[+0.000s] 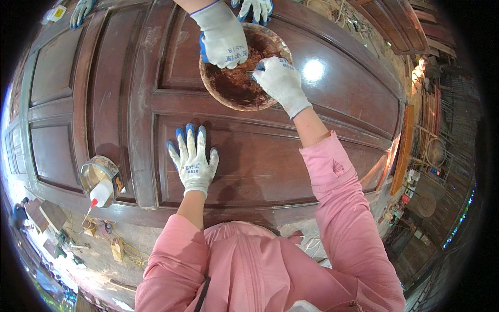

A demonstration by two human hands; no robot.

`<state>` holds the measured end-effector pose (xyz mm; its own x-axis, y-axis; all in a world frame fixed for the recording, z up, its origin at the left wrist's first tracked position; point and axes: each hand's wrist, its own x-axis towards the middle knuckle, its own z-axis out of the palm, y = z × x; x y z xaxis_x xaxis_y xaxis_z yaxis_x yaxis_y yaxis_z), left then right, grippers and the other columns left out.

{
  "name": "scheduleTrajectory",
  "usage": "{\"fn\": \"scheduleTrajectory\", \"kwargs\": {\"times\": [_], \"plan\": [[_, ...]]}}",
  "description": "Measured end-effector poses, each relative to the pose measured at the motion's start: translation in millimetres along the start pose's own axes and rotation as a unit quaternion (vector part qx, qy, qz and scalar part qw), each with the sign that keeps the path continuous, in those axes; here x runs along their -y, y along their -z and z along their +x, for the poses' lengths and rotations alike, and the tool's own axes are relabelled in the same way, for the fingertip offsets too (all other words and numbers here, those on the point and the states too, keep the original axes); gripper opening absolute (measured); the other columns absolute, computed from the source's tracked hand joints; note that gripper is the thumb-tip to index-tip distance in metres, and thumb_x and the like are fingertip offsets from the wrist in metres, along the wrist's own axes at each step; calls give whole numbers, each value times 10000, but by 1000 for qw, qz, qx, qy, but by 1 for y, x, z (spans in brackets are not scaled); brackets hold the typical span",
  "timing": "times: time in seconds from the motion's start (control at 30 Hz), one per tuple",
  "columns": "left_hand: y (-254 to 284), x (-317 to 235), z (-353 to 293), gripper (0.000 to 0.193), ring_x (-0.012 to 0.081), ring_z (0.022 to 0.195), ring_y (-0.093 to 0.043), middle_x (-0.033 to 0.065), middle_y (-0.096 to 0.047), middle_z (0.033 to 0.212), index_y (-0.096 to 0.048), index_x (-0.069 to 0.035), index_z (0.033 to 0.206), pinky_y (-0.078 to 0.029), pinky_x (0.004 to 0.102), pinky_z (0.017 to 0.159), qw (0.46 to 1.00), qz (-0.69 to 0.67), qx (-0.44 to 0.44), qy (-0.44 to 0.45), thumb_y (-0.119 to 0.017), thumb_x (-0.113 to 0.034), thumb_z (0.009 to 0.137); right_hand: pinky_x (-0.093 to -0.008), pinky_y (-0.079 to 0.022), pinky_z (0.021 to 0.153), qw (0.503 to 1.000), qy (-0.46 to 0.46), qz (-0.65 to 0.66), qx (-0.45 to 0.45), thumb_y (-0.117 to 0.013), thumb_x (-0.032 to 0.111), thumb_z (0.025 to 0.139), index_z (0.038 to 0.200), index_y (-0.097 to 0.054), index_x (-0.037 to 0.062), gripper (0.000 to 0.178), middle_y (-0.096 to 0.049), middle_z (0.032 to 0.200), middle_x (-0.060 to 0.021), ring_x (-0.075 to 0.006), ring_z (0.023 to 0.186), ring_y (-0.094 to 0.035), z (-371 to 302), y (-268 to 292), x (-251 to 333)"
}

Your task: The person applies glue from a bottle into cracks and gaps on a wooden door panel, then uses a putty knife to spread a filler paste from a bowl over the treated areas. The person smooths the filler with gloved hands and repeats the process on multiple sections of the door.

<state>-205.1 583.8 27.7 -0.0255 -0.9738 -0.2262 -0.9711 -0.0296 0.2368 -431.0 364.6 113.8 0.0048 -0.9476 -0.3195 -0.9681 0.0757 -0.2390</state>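
Note:
My left hand, in a white glove with blue fingertips, lies flat with fingers spread on a dark brown panelled wooden door. Over the right rim of a round bowl, my right hand reaches in with its gloved fingers closed. Whatever those fingers hold is hidden. Reddish-brown, clumpy material partly fills the bowl, which sits on the door. Another person's gloved hand dips into the same bowl from the far side, close to my right hand.
Beyond the bowl rests another gloved hand; one more is at the far left. A round tin with a white, red-tipped bottle in it stands at the left. Wooden panels lie at the far right.

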Motion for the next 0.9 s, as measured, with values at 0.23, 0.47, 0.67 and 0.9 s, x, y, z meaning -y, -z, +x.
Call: {"fn": "scheduleTrajectory", "kwargs": {"times": [0.23, 0.47, 0.67, 0.9], "plan": [[2, -1, 0, 741, 361, 1632, -157, 88, -257, 1759, -358, -227, 1666, -23, 632, 1309, 1000, -5, 5, 3, -528, -506, 1000, -486, -574, 932, 998, -20, 64, 11, -688, 362, 868, 1019, -801, 84, 335, -777, 1071, -187, -380, 1048, -738, 5, -6, -4], [0, 0, 0, 739, 358, 1633, -156, 88, -255, 1759, -358, -228, 1666, -19, 633, 1309, 1000, -13, 2, 1, -525, -498, 998, -473, -570, 917, 988, -25, 148, 32, -703, 378, 874, 981, -798, 61, 348, -777, 990, -190, -384, 992, -742, 8, -14, -14], [0, 2, -1, 739, 361, 1632, -157, 92, -257, 1758, -356, -227, 1666, -17, 633, 1309, 1000, -16, -6, 0, -524, -490, 997, -450, -569, 849, 981, -38, 186, 49, -678, 360, 901, 963, -799, 86, 306, -767, 857, -158, -355, 903, -748, -6, 9, -8], [1, 0, 0, 747, 371, 1630, -159, 99, -266, 1753, -362, -224, 1663, -21, 636, 1308, 1000, -19, -2, 0, -546, -483, 986, -454, -575, 833, 992, 10, 100, -76, -670, 357, 926, 982, -783, 131, 259, -779, 944, -120, -345, 930, -745, -6, 2, -10]]}}
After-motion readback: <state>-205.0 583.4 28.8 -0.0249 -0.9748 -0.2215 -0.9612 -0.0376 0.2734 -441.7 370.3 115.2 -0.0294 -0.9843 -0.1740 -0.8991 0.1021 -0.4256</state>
